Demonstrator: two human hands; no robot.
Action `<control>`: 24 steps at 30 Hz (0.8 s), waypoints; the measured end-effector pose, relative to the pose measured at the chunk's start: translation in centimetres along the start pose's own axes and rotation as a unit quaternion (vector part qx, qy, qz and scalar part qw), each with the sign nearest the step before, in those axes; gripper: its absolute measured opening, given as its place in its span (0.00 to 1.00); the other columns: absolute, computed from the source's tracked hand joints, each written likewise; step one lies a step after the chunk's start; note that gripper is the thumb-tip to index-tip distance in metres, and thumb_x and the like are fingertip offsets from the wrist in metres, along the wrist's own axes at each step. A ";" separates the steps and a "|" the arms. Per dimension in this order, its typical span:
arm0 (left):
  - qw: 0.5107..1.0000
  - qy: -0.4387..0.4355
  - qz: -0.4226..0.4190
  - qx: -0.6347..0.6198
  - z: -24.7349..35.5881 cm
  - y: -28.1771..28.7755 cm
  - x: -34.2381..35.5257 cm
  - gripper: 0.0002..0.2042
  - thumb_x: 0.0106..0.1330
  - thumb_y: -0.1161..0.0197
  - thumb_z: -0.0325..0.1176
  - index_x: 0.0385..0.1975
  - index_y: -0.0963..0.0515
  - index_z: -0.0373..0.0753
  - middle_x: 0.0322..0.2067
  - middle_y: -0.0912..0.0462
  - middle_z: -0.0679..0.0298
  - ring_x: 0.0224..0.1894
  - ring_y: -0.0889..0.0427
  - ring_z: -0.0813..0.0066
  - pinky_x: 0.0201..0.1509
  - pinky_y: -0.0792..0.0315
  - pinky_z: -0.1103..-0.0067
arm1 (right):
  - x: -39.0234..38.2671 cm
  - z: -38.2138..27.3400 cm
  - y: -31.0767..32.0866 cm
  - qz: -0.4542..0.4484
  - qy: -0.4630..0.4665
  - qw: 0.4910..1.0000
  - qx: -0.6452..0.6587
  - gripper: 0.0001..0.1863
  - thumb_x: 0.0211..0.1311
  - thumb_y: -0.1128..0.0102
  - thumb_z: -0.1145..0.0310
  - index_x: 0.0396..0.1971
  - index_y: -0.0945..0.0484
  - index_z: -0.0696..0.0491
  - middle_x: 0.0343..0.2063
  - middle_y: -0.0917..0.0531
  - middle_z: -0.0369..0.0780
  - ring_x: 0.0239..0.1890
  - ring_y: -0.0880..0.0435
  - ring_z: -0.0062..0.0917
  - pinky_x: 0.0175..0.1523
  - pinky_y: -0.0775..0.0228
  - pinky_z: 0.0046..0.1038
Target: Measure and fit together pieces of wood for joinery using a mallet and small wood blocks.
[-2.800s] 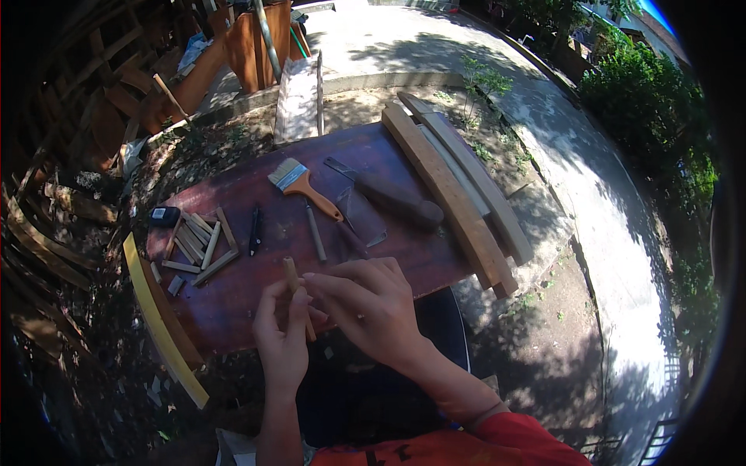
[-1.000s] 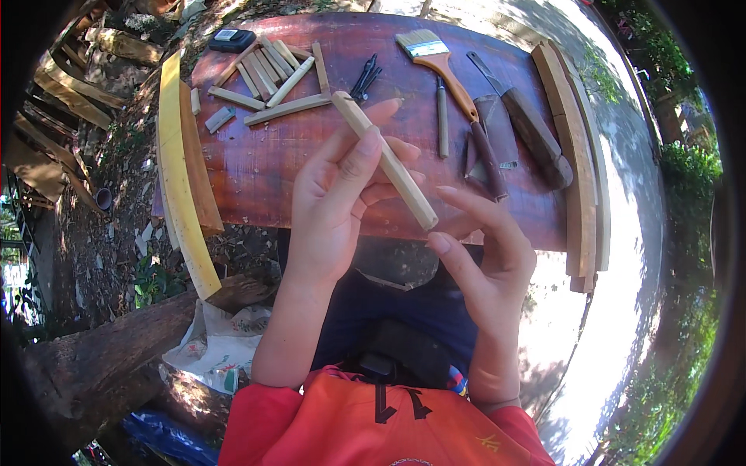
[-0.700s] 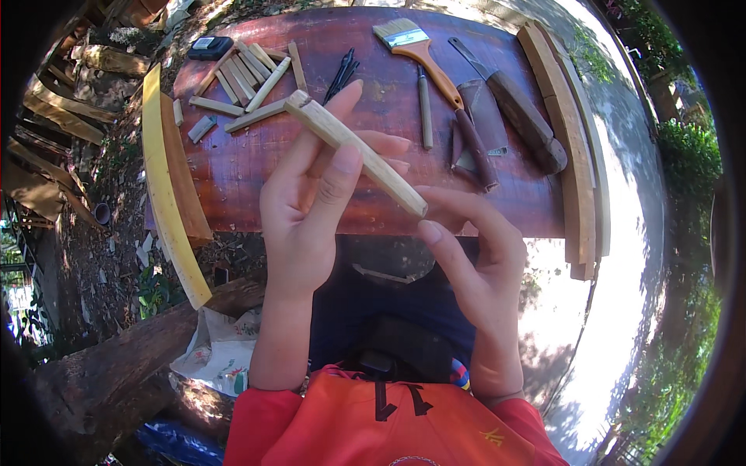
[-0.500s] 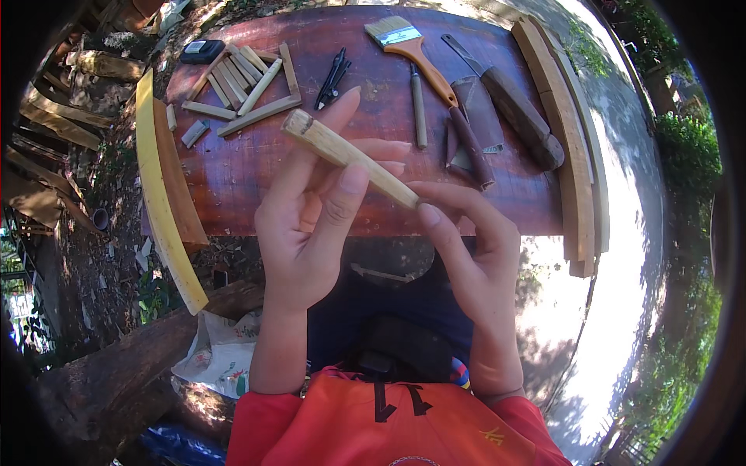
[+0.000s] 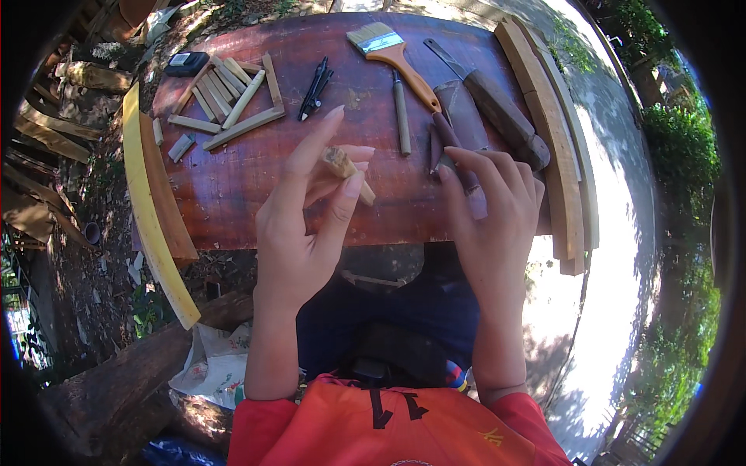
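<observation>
My left hand pinches a short, pale wooden stick between thumb and fingers, its rough, darker end tilted up. Over the table's right side, my right hand brings thumb and index tip together at the edge of a brown sheet that looks like sandpaper. A dark brown, roll-like piece lies there too, partly behind the fingers. Close by are a paintbrush with an orange handle, a slim dark rod and a blade with a thick wooden handle.
On the reddish table, several small wooden sticks lie at the far left beside a black tape measure. A black compass-like tool is near the middle. Long boards line the right edge and the left edge.
My right hand has let go of the stick and moved right to the brown sheet. The left hand still holds the stick, now turned more end-on. The view has shifted slightly.
</observation>
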State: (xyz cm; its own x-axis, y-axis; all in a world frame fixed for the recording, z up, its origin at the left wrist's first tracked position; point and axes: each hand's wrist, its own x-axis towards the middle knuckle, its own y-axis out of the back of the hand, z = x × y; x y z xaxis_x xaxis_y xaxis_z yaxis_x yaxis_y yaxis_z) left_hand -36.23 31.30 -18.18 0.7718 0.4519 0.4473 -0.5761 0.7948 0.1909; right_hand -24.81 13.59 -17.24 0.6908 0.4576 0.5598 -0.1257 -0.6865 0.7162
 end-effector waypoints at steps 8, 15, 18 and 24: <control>0.999 0.022 -0.025 0.042 0.2 0.5 0.7 0.21 0.81 0.40 0.28 0.72 0.28 0.35 0.54 0.12 0.54 0.56 0.13 0.71 0.61 0.20 0.75 | 2.9 -0.6 -5.0 -0.030 0.036 0.989 -0.140 0.13 0.64 0.29 0.58 0.33 0.15 0.53 0.46 0.19 0.38 0.55 0.26 0.37 0.60 0.45 0.47; 0.998 -0.040 0.028 0.027 -0.9 0.5 0.4 0.19 0.77 0.35 0.28 0.67 0.20 0.38 0.50 0.09 0.57 0.39 0.08 0.75 0.49 0.16 0.77 | 3.6 0.7 -0.8 -0.049 -0.014 0.999 0.010 0.11 0.63 0.25 0.64 0.42 0.10 0.51 0.39 0.12 0.36 0.45 0.15 0.29 0.57 0.27 0.35; 0.995 -0.073 0.028 0.057 -0.8 0.4 0.6 0.19 0.79 0.37 0.29 0.67 0.21 0.37 0.52 0.10 0.56 0.48 0.10 0.73 0.54 0.17 0.77 | 3.6 0.8 1.5 -0.046 -0.155 0.949 0.270 0.10 0.69 0.27 0.65 0.41 0.12 0.56 0.37 0.09 0.37 0.36 0.15 0.23 0.47 0.30 0.27; 0.994 -0.074 0.056 0.054 -0.4 -0.5 0.6 0.19 0.74 0.32 0.25 0.63 0.17 0.40 0.46 0.09 0.57 0.43 0.09 0.73 0.49 0.16 0.77 | 3.1 0.2 1.7 -0.030 -0.094 0.880 0.465 0.16 0.82 0.47 0.67 0.59 0.21 0.60 0.43 0.12 0.46 0.49 0.11 0.31 0.65 0.21 0.36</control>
State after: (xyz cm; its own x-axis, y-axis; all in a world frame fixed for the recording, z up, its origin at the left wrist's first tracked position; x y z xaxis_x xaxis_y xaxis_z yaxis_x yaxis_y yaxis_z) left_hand -35.33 31.33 -18.40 0.6583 0.4642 0.5926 -0.6877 0.6910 0.2226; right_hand -22.75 13.75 -14.42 0.7926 0.4671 0.3920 0.4913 -0.8699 0.0434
